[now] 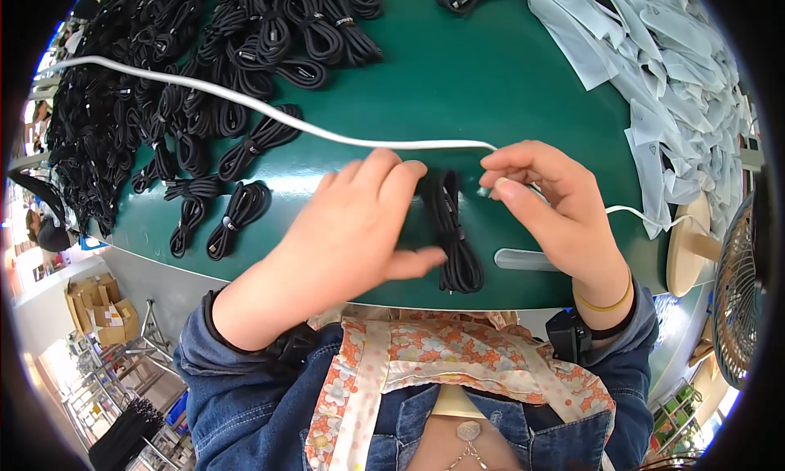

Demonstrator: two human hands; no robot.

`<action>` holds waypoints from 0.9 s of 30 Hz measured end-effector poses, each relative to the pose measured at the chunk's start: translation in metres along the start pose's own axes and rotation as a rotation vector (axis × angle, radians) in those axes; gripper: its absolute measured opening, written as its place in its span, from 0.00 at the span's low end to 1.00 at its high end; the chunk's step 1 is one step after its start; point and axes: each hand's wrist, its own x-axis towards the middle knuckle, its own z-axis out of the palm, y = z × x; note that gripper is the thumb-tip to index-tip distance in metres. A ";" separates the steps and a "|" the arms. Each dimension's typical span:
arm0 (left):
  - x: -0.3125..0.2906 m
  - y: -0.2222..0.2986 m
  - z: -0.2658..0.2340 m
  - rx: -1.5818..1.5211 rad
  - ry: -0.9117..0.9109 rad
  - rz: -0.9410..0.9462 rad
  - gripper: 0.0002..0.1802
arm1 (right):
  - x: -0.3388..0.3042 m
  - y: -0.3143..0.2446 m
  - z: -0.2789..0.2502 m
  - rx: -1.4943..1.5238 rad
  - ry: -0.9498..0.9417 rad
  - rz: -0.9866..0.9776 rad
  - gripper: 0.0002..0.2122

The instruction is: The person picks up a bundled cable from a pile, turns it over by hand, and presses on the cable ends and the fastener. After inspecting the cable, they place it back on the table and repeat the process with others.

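A bundled black cable [458, 254], folded into a long coil and tied round its middle, lies on the green table between my hands. My left hand [347, 217] is open over the table, palm down, its thumb tip at the left side of that bundle. To the right of the bundle, my right hand [564, 205] is raised with thumb and fingertips drawn together. A small pale, shiny bit [483, 192] shows at those fingertips; its kind is too small to make out. A white cord [327, 133] runs across the table and passes behind my right hand.
Many bundled black cables [270, 29] are heaped at the left and back of the green table [458, 87]. Clear plastic bags [654, 70] pile up at the right. A pale strip [523, 260] lies near the front edge. A round wooden piece [685, 246] and a fan [736, 295] stand at right.
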 end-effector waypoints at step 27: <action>0.026 -0.002 -0.002 -1.803 0.335 -0.080 0.30 | -0.007 -0.015 0.008 0.327 0.004 0.106 0.17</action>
